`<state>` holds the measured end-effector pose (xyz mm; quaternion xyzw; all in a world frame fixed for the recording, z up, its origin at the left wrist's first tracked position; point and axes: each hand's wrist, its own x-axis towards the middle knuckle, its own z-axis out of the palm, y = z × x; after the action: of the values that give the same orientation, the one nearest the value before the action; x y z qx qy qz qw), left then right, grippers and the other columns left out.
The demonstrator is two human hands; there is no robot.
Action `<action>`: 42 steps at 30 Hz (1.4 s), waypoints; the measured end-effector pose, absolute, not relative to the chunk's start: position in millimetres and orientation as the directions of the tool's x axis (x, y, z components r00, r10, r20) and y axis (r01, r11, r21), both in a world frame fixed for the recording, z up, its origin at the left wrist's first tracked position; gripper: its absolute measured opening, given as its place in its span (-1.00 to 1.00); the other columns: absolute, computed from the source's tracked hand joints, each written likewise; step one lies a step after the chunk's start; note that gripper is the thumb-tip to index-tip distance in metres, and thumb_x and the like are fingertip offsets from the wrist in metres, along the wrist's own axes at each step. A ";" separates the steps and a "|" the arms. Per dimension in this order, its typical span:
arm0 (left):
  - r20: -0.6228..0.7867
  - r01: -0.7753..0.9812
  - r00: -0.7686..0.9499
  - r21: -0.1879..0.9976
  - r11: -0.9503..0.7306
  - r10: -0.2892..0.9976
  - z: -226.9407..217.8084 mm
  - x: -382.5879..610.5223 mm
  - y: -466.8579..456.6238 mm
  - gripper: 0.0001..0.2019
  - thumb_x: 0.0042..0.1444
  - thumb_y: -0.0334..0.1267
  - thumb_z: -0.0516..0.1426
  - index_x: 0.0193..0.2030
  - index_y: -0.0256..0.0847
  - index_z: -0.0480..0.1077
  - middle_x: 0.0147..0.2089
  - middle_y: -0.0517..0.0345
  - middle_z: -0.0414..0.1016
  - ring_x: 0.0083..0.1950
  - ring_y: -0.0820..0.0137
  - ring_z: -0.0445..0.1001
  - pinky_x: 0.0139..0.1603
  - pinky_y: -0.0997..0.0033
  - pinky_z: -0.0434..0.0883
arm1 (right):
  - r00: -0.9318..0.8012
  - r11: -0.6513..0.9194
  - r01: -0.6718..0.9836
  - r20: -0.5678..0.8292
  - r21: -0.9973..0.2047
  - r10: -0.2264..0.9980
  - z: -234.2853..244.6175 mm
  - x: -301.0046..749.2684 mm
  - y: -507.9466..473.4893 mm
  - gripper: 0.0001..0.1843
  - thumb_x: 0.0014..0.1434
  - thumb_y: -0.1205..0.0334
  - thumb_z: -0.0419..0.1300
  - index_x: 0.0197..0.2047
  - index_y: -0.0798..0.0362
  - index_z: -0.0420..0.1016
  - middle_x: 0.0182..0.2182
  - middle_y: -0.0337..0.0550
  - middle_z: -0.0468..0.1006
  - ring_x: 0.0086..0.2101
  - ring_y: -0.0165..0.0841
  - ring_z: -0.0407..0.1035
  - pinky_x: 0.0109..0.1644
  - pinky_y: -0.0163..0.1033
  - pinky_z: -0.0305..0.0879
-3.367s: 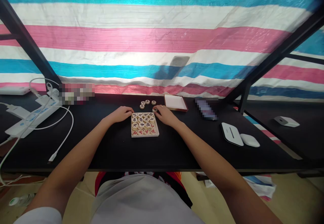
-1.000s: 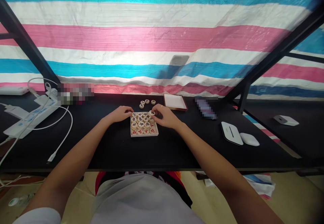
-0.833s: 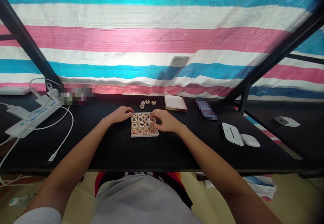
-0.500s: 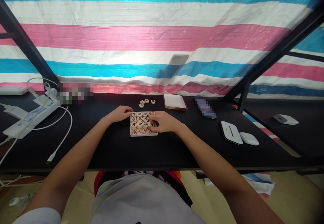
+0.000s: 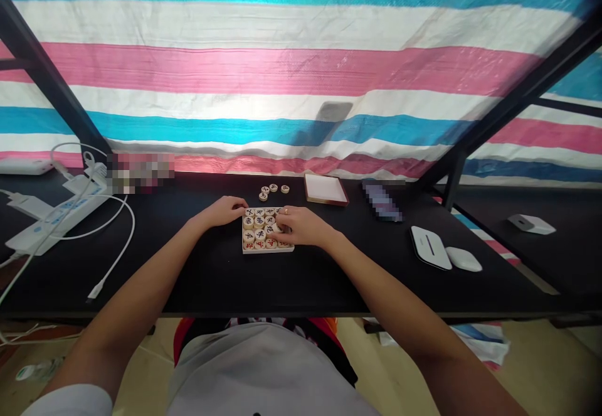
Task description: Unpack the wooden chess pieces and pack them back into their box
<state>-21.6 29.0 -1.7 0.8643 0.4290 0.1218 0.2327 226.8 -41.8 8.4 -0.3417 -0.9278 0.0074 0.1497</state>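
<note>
A shallow white box point(image 5: 268, 251) filled with round Chinese chess pieces point(image 5: 259, 221) rests on the black desk. The pieces stand in rows, most marked in black and the front row in red. At the box's back left corner, my left hand point(image 5: 226, 210) holds the edge with bent fingers. My right hand point(image 5: 301, 224), wearing a ring, reaches over the right side, its thumb and fingers closed around a pale piece point(image 5: 276, 228). The hand hides part of the right columns. Behind the box lie several loose pieces point(image 5: 273, 187).
A shallow lid point(image 5: 326, 189) with a white inside lies behind on the right, beside a blurred phone point(image 5: 383, 201). Farther right are white cases point(image 5: 430, 246). A power strip point(image 5: 56, 212) with white cables covers the left side. Striped sheeting point(image 5: 282, 71) hangs behind the desk.
My right thumb has moved left and inward over the pieces, and the right fingers have drawn closer together. My left hand stays at the box corner. The loose pieces have not moved.
</note>
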 end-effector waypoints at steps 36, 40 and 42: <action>-0.119 0.630 0.760 0.373 -0.681 0.639 19.5 -2.9 -10.3 0.07 -0.18 0.17 0.24 0.41 -0.06 -0.20 0.43 -0.05 -0.15 0.40 0.06 -0.09 0.33 0.16 -0.04 | -0.688 0.781 0.593 0.379 -0.199 0.619 -1.7 229.4 -33.4 -0.43 0.06 -0.13 0.23 0.05 0.03 0.39 0.01 0.06 0.39 0.07 -0.09 0.22 0.16 0.03 0.18; -0.122 0.617 0.772 0.379 -0.689 0.624 18.3 -2.8 -9.4 0.08 -0.16 0.20 0.22 0.42 -0.08 -0.22 0.42 -0.07 -0.10 0.38 0.06 -0.05 0.32 0.17 -0.02 | -0.683 0.774 0.592 0.368 -0.227 0.630 -3.6 230.2 -32.0 -0.33 0.03 -0.16 0.25 0.11 0.05 0.36 0.06 0.09 0.37 0.12 -0.09 0.18 0.19 0.04 0.17; -0.124 0.613 0.775 0.382 -0.691 0.619 19.5 -2.4 -10.2 0.08 -0.16 0.20 0.22 0.42 -0.06 -0.23 0.41 -0.05 -0.07 0.37 0.05 -0.02 0.31 0.17 0.00 | -0.679 0.764 0.597 0.354 -0.244 0.644 -5.4 230.8 -31.2 -0.28 0.01 -0.18 0.26 0.14 0.08 0.34 0.09 0.11 0.35 0.15 -0.07 0.15 0.22 0.04 0.15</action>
<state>-2.4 -10.2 19.5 0.9195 0.3352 0.0072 0.2053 230.8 -31.2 -5.4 -0.3393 -0.9145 0.0543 0.2134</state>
